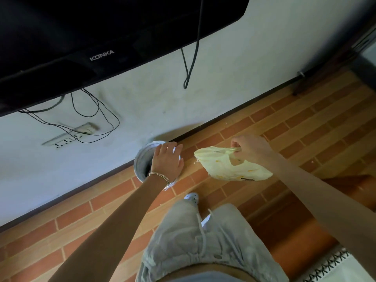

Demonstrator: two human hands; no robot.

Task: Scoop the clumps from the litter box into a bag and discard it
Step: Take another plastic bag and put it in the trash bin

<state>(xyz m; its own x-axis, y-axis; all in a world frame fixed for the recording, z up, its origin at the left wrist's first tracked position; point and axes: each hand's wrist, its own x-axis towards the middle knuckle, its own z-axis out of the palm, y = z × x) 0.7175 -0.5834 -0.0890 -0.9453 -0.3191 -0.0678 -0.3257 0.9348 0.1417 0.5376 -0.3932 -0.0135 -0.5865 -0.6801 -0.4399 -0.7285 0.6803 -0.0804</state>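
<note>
- One bag (227, 167): thin, pale yellow plastic, crumpled and bulging, with small orange marks and a dark printed patch near its lower edge. It hangs above the brick-patterned floor (284, 123), just right of the bin (142, 161).
- Right hand (252, 148): fingers curled, pinching the bag's stretched handle.
- Left hand (167, 159): fingers fairly straight, spread over the bin's rim and gripping nothing; I cannot tell whether they touch it.
- One bin: small, round, grey, against the wall below one television (101, 37).
</note>
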